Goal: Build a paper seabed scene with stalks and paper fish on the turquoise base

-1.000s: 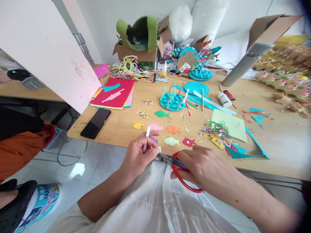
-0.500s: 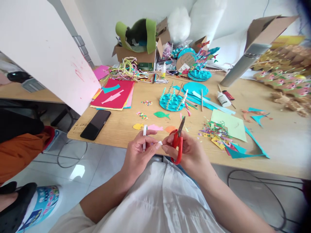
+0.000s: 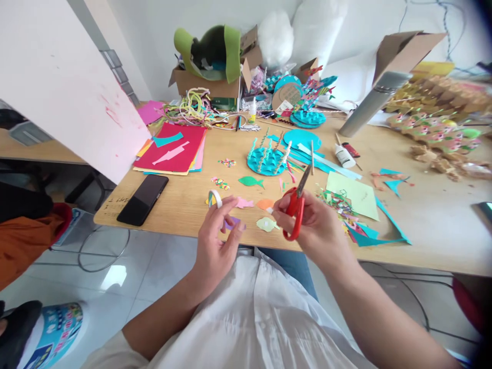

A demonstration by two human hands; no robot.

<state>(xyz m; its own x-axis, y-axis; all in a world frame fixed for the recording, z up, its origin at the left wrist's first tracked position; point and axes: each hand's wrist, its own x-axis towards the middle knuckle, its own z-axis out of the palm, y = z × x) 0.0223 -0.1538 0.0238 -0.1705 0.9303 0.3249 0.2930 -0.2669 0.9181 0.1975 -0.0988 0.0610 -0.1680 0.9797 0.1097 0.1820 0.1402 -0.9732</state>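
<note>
My left hand [image 3: 219, 243] has a narrow roll of white tape [image 3: 214, 198] hooked at its fingers, while thumb and fingertips stand apart. Red-handled scissors [image 3: 296, 210] sit in my right hand [image 3: 317, 225], blades pointing up and away. A small white piece [image 3: 270, 210] shows at the right fingertips. Between the hands lies a pale green paper fish [image 3: 266, 224] with a whitish spot on it. An orange paper fish [image 3: 264, 204], a pink one [image 3: 244, 202] and a green one [image 3: 251, 181] lie beyond. A purple paper piece [image 3: 231, 222] is partly hidden behind my left hand.
A blue round base with wavy upright strips [image 3: 266, 161] stands mid-table. A phone [image 3: 143, 200] and coloured paper sheets [image 3: 169, 148] lie left. Paper scraps [image 3: 338, 202] and a light green sheet [image 3: 355, 195] are to the right, with a glue bottle [image 3: 345, 156] behind.
My hands have moved apart; the small white piece between them is now only at my right fingertips. My left fingers have opened out, uncovering the pale green fish. The view has shifted slightly.
</note>
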